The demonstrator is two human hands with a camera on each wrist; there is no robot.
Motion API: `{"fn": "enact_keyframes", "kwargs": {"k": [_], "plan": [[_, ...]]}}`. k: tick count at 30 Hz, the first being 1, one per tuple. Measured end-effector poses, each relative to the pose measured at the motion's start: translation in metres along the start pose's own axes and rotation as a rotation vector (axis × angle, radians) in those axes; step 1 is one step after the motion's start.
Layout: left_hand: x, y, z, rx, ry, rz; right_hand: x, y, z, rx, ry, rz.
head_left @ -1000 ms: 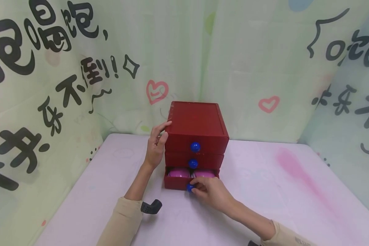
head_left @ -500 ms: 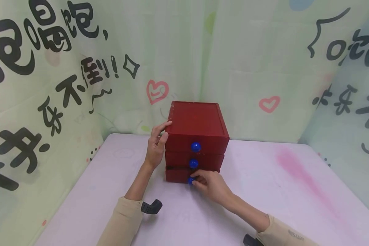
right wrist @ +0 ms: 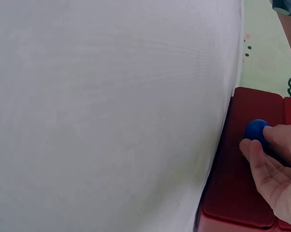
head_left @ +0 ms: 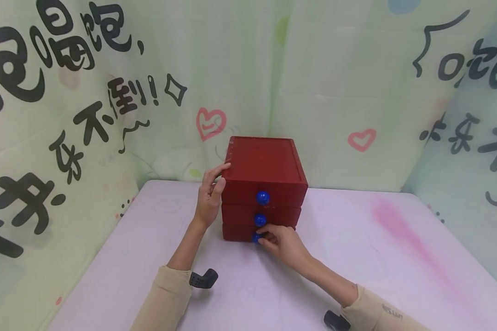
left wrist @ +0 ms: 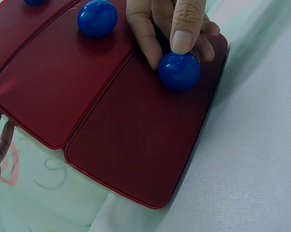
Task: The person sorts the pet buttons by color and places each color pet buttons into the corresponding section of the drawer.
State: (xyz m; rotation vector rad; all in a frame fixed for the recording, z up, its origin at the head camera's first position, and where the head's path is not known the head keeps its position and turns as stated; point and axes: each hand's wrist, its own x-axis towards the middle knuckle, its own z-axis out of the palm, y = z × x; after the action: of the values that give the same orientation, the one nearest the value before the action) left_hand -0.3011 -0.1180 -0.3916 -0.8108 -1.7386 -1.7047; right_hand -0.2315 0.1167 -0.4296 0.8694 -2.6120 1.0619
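A dark red cabinet (head_left: 261,158) with three stacked drawers stands on the table, each drawer front bearing a round blue knob. My right hand (head_left: 285,244) pinches the bottom knob (left wrist: 180,71) between thumb and fingers. That bottom drawer (left wrist: 131,130) sits flush with the ones above in the left wrist view, and its contents are hidden. My left hand (head_left: 210,195) rests against the cabinet's left side, fingertips at the upper edge and thumb near the front corner. Above the held knob are the middle knob (head_left: 260,219) and the top knob (head_left: 262,198).
A white tabletop (head_left: 356,257) with a pink smear (head_left: 401,230) on the right spreads around the cabinet. Behind and to both sides hangs a pale green curtain (head_left: 314,92) with black lettering and pink hearts. Dark wrist cameras (head_left: 204,278) sit on both forearms.
The bottom drawer, open a second ago with pink round things showing inside, has slid back into the cabinet. My right hand moved inward with its knob; my left hand stayed put.
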Motion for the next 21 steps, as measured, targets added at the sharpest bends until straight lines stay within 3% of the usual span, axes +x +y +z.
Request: {"fn": "enact_keyframes", "kwargs": {"k": [14,17,21], "plan": [[-0.003,0.002,0.002,0.014,-0.002,-0.018,-0.004,-0.005,-0.008,0.019,-0.028,0.014],[-0.003,0.004,0.001,0.011,-0.008,-0.016,-0.008,-0.010,-0.016,0.084,-0.039,0.032],[-0.002,0.006,-0.001,0.012,-0.004,-0.031,-0.020,-0.018,-0.026,0.252,-0.078,0.091]]}}
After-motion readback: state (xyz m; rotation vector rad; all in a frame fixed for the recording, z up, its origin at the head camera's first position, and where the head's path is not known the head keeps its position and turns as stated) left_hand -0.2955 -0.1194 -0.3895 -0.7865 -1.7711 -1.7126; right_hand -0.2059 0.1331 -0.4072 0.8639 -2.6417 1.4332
